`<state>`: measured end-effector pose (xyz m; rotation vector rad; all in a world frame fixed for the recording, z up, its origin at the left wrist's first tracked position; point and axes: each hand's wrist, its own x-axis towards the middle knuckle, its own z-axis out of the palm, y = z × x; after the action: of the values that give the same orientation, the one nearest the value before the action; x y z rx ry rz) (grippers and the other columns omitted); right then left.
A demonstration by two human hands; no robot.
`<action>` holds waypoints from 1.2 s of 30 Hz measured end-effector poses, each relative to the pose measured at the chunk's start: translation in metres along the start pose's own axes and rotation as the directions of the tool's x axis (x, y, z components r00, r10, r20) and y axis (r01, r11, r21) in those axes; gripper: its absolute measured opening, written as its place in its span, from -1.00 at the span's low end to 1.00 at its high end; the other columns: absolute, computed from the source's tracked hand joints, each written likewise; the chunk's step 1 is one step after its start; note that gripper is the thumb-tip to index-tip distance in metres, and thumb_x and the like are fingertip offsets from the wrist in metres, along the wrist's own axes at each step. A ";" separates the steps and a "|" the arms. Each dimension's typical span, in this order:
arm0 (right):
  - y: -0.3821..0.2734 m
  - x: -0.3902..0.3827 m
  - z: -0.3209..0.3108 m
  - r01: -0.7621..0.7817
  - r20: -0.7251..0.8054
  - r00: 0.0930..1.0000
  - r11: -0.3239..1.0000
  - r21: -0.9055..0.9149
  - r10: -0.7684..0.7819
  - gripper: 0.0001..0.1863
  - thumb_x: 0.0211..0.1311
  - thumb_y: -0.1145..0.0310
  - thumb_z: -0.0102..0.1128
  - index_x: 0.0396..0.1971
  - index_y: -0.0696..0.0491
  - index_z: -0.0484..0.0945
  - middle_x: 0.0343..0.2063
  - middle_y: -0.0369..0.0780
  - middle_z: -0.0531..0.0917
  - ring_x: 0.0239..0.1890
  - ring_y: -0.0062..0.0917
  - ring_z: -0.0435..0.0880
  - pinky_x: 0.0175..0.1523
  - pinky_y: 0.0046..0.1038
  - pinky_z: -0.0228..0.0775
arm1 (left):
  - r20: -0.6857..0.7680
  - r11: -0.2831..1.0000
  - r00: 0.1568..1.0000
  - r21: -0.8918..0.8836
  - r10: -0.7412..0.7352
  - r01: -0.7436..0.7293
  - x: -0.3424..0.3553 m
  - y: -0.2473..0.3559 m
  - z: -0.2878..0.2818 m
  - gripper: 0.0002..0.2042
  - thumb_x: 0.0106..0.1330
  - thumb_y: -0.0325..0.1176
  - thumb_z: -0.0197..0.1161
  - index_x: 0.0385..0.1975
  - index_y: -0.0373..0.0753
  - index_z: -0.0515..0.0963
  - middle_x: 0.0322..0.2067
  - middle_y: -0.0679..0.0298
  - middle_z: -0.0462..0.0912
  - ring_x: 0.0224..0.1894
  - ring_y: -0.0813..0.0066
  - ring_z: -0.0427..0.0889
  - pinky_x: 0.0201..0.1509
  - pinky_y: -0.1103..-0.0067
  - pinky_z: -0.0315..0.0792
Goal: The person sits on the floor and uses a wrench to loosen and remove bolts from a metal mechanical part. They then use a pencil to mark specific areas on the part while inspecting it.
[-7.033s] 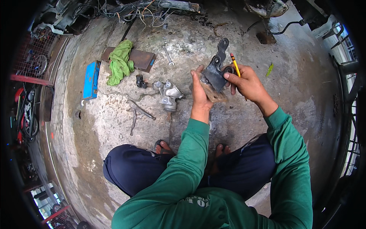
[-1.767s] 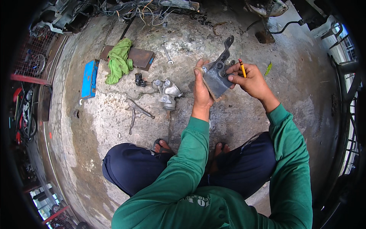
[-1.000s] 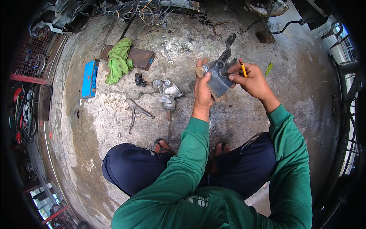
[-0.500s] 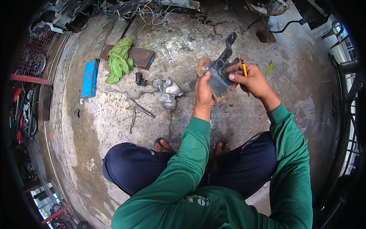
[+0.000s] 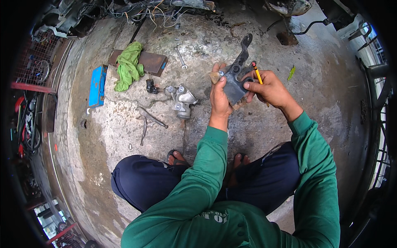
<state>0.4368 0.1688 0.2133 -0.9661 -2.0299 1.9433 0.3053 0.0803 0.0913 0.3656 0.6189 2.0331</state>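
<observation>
I grip a black metal bracket (image 5: 236, 91) with my left hand (image 5: 220, 101), its thumb on the bracket's left side. A tan, worn piece (image 5: 216, 77) lies against the bracket beneath and to the left. My right hand (image 5: 269, 91) is closed, thumb pressed on the bracket's right side, with a yellow pencil (image 5: 258, 74) held upright among its fingers. Below and left of the held parts sits a silver metal housing (image 5: 182, 101) beside a small black fitting (image 5: 152, 86). Locking pliers (image 5: 151, 120) lie nearer me on the concrete floor.
A blue case (image 5: 97, 86), a dark flat box (image 5: 153, 64) with a green cloth (image 5: 128, 66) over it, and a wrench (image 5: 181, 58) lie ahead-left. A green leaf (image 5: 291, 73) is at right. Vehicle parts with wires (image 5: 157, 12) cross the top; a red-framed mesh rack (image 5: 41, 58) stands left.
The bracket has turned and risen slightly since the oldest frame, the tan piece now showing at its upper left. In the last half second my right hand and pencil shifted slightly left.
</observation>
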 end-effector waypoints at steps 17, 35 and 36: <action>-0.004 -0.004 -0.003 -0.015 0.064 0.998 0.999 0.031 0.013 -0.59 0.44 0.14 0.29 0.01 0.20 0.59 -0.42 -0.21 0.76 -0.50 -0.61 0.75 -0.56 -0.64 0.25 | -0.011 0.983 0.995 -0.155 -0.103 0.100 -0.005 0.007 0.004 -0.33 0.44 -0.10 -0.03 0.51 -0.20 0.05 0.22 -0.11 0.53 0.11 0.05 0.67 0.17 0.20 0.63; -0.005 0.001 0.018 0.148 0.063 0.987 0.989 0.002 -0.148 -0.67 0.43 0.41 0.28 0.10 0.22 0.55 -0.43 -0.31 0.67 -0.49 -0.70 0.68 -0.40 -0.56 0.49 | 0.184 0.926 0.972 -0.320 -0.149 0.202 -0.004 0.006 -0.006 -0.33 0.47 -0.03 -0.03 0.52 -0.11 0.01 0.15 -0.07 0.53 -0.28 0.09 0.73 -0.37 0.27 0.73; -0.004 0.000 0.016 0.145 0.059 0.988 0.989 0.006 -0.145 -0.67 0.43 0.42 0.29 0.10 0.22 0.55 -0.44 -0.32 0.67 -0.49 -0.70 0.68 -0.40 -0.56 0.49 | 0.104 0.939 0.982 -0.290 -0.160 0.184 -0.005 0.007 0.000 -0.34 0.47 -0.02 -0.04 0.51 -0.15 0.06 0.13 -0.03 0.54 -0.33 0.14 0.72 -0.43 0.32 0.70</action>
<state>0.4263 0.1558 0.2152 -0.7451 -2.0673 1.9184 0.3033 0.0733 0.0952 0.2028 0.2769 1.8964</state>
